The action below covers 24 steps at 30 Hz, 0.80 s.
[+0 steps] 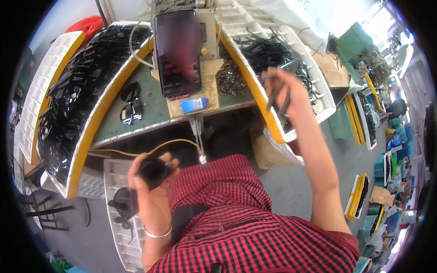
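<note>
Your eight-o'clock left grip [148,196] cups a lens [154,173]; your two-o'clock right grip [292,90] pinches strips [273,98], seemingly because they're slim.

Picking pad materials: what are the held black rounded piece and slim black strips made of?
Black rounded piece in the left hand: probably glossy plastic, from its smooth, faint sheen; glass possible.
Slim black strips in the right hand: likely plastic, fairly matte, from their even dark colour; blur leaves it open.
</note>
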{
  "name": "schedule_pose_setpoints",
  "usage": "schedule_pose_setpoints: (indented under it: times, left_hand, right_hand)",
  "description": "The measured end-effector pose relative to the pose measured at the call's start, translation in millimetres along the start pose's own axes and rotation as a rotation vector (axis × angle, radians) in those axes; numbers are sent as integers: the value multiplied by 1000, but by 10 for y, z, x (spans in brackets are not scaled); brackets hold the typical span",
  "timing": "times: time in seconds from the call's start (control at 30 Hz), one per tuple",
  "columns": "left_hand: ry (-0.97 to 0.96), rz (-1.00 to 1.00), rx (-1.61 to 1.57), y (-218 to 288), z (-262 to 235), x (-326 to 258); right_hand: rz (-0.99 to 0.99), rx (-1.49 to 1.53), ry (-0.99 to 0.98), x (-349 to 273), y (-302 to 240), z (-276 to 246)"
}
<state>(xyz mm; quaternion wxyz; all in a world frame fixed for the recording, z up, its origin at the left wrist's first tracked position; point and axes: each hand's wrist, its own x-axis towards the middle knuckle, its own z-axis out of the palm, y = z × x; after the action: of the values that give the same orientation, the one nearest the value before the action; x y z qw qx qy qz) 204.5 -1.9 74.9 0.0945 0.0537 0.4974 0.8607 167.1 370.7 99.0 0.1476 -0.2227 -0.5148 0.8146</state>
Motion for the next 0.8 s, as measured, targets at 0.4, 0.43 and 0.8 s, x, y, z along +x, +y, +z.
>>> schedule_pose_setpoints:
  times: [0.4,0.43,0.8]
  left_hand:
    - [-63,-140,117,-35,16,95]
    - [-55,-163,162,1,12,83]
    - [-185,-146,234,101,109,99]
  right_hand:
    - [-549,-1276,-587,-1353,375,573]
    - [-757,-1400,-619,-1422,415,635]
    - [-835,-1512,-577,-1412,387,752]
